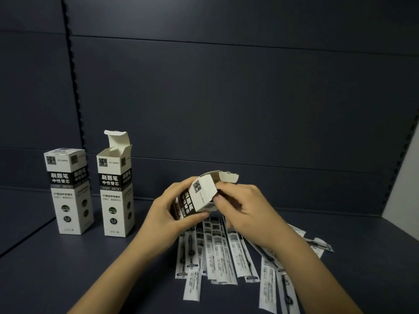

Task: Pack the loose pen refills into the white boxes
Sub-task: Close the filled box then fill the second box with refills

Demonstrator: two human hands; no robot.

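Observation:
A white box with a black band (202, 193) is held tilted above the shelf, its top flap open toward the back. My left hand (172, 211) grips its lower body from the left. My right hand (241, 206) pinches its open end from the right. Several wrapped pen refills (217, 250) lie fanned out on the dark shelf under both hands, more of them (278, 275) to the right of my right forearm. Two more white boxes stand upright at the left: one closed (68, 191), one with its lid flap up (116, 193).
The dark shelf surface (90, 268) has a dark back panel (226, 98) behind and a slotted upright post (74, 87) at the back left. A pale wall (405, 177) shows at the right edge.

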